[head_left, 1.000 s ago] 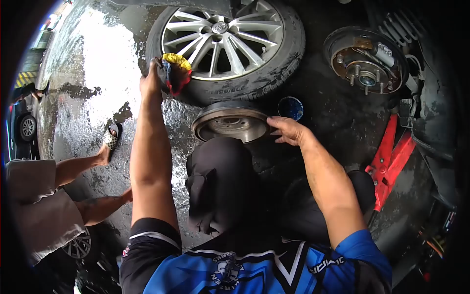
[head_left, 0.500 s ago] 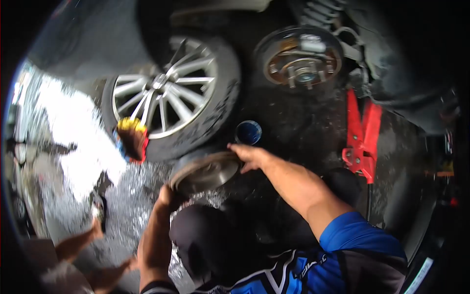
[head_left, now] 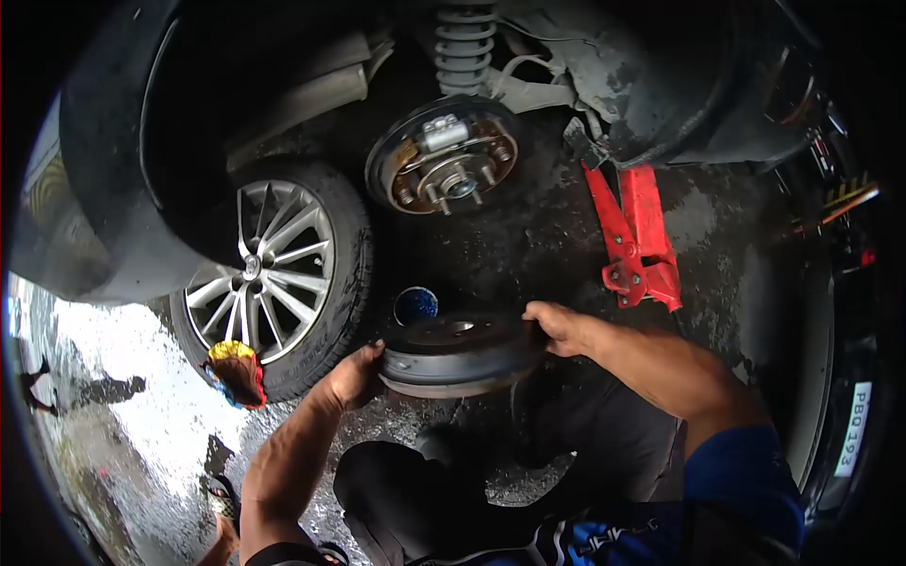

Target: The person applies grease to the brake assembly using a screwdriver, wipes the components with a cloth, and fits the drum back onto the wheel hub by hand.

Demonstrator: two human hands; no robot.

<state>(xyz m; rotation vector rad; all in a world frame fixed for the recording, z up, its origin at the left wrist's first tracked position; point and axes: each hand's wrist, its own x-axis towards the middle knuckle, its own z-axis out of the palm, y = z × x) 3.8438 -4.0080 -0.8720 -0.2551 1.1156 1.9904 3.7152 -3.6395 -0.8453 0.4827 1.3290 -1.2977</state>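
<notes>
Between my two hands is a dark brake drum [head_left: 453, 366], its closed face tilted up and forward. My left hand [head_left: 355, 375] grips its left rim, thumb on top. On the opposite rim my right hand [head_left: 559, 328] is closed, with the fingers partly hidden behind the edge. Beyond the drum hangs the exposed wheel hub [head_left: 459, 185] with studs, rusty brake shoes and a backing plate. A small tub with blue contents [head_left: 415, 306] stands on the floor just behind the drum.
An alloy wheel with tyre [head_left: 351, 274] lies at left, a colourful rag or packet [head_left: 236, 374] against it. A red jack [head_left: 634, 247] stands at right under the car body. The coil spring [head_left: 464, 47] is above the hub. A sandaled foot [head_left: 223, 500] shows at lower left.
The brake drum has turned from showing its open inner side to showing its closed face, and it sits more level. My view has swung right, toward the hub and jack.
</notes>
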